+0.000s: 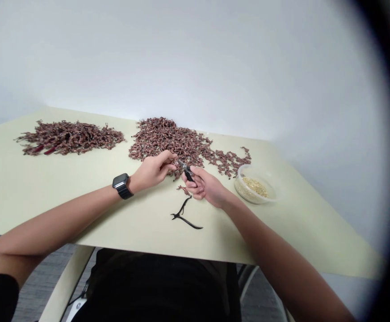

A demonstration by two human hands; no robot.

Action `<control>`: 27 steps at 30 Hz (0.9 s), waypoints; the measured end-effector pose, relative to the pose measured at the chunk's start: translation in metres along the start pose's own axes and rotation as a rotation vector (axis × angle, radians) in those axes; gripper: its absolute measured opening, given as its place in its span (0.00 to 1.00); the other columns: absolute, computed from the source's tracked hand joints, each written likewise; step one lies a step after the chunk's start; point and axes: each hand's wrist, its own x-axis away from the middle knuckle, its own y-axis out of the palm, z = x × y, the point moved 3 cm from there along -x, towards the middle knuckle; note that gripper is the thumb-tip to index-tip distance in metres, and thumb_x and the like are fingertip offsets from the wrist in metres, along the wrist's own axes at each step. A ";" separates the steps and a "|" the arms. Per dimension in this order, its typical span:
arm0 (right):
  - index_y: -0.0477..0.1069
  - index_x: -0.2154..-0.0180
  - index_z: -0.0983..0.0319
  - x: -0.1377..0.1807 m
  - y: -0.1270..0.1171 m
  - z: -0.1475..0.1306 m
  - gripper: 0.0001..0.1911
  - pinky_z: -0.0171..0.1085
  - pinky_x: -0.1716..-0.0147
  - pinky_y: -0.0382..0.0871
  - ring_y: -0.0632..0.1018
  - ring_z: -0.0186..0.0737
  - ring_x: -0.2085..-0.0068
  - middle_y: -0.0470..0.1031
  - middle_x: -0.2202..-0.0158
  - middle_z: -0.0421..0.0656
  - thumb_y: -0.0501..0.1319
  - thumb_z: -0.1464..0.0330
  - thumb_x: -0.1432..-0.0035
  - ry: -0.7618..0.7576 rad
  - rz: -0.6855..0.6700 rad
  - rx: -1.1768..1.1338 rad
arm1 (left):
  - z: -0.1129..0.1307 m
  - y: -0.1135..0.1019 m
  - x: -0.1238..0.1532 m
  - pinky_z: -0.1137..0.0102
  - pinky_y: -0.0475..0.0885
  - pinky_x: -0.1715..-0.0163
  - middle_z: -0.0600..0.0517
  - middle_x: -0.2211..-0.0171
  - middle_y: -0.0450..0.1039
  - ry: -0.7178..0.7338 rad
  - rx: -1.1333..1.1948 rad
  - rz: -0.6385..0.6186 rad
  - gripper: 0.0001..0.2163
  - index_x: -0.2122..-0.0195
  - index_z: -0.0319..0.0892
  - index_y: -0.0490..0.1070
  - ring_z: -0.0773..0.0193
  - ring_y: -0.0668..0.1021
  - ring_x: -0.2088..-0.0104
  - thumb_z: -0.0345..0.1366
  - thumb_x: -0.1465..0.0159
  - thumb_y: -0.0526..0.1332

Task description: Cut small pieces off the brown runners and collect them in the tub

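I log: left hand point(154, 171), fingertips pinched on a brown piece point(174, 164) at the central pile's point(178, 141) near edge. Right hand point(205, 185), beside it, closed round small pliers point(185, 170). Spare pliers point(184, 217) lie nearer me than the pile; bowl point(269, 176) to its right.

Pale rectangular desk point(20, 188), layout as seen. Far left: flat heap of small reddish-brown pieces point(69, 137). Right of it, far centre: larger heap of the same pieces point(171, 141), trailing right toward a clear round plastic bowl point(241, 190) with pale bits point(255, 185) in it. Left hand point(153, 172) and right hand point(204, 185) meet at that heap's near edge, left of the bowl. Small dark-handled pliers point(186, 170) sit in the right grip, tip against the left fingertips (what they pinch is too small to tell). Before the hands, black slim-handled cutters point(185, 217) lie flat on the desk. One loose piece point(183, 190) lies between cutters and right hand.
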 end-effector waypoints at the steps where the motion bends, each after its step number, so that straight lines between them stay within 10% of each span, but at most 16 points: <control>1: 0.63 0.63 0.59 -0.001 -0.003 -0.001 0.23 0.33 0.80 0.42 0.48 0.33 0.77 0.52 0.73 0.35 0.47 0.46 0.33 -0.051 0.067 0.087 | 0.000 0.003 0.000 0.72 0.69 0.67 0.50 0.67 0.80 -0.046 0.078 -0.002 0.11 0.52 0.43 0.70 0.65 0.77 0.70 0.36 0.34 0.65; 6: 0.63 0.62 0.58 0.005 -0.017 -0.008 0.16 0.38 0.68 0.58 0.66 0.39 0.69 0.65 0.71 0.39 0.51 0.53 0.30 -0.424 0.484 0.818 | 0.000 0.018 0.000 0.75 0.62 0.78 0.52 0.73 0.75 -0.265 0.574 -0.118 0.14 0.59 0.41 0.64 0.72 0.68 0.80 0.46 0.32 0.64; 10: 0.65 0.56 0.59 0.009 -0.017 -0.009 0.14 0.39 0.67 0.59 0.69 0.42 0.68 0.71 0.67 0.42 0.51 0.56 0.30 -0.449 0.489 1.099 | 0.004 0.020 0.001 0.75 0.57 0.78 0.51 0.72 0.73 -0.342 0.760 -0.166 0.13 0.66 0.39 0.66 0.75 0.64 0.81 0.42 0.32 0.64; 27: 0.64 0.57 0.59 0.006 -0.012 -0.006 0.14 0.39 0.64 0.63 0.73 0.43 0.66 0.74 0.66 0.43 0.49 0.56 0.28 -0.443 0.384 1.048 | 0.008 0.022 0.002 0.75 0.56 0.79 0.53 0.75 0.72 -0.322 0.786 -0.167 0.12 0.66 0.39 0.65 0.75 0.64 0.81 0.40 0.32 0.64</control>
